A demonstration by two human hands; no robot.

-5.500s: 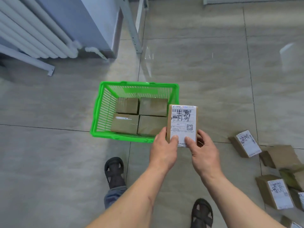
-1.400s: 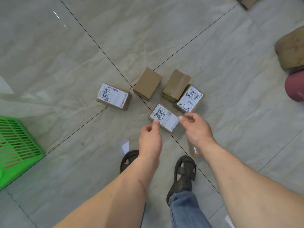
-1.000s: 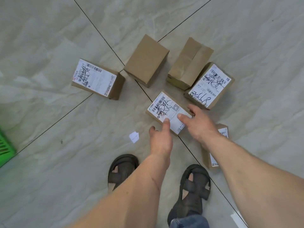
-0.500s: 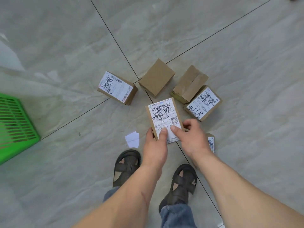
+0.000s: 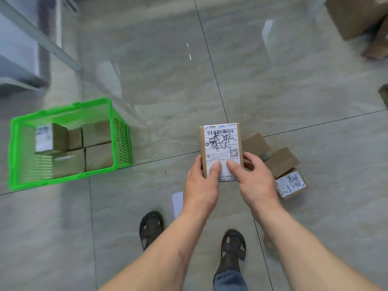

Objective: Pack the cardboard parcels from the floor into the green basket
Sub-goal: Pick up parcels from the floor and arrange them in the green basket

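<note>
Parcel (image 5: 220,150) in the head view sits at the centre of the frame, held above the tiled floor (image 5: 168,80) with its white shipping label facing up. That label carries a barcode along the top, a QR code at its right side, the printed code "J09", and large black handwritten characters scrawled across the middle; the smaller print is too fine to read. Left hand (image 5: 202,185) clamps the parcel's lower left edge, thumb flat on the label. Right hand (image 5: 255,181) clamps the lower right edge, thumb likewise pressed on the label, fingers curled behind. Both forearms reach up from six o'clock.

At nine o'clock stands the green basket (image 5: 114,133), holding several plain brown parcels and one tilted parcel with a blurred white label. At three o'clock, just beyond the right hand, more parcels lie on the floor, one labelled box (image 5: 290,184) bearing black scribbles. Black sandals show at six o'clock.
</note>
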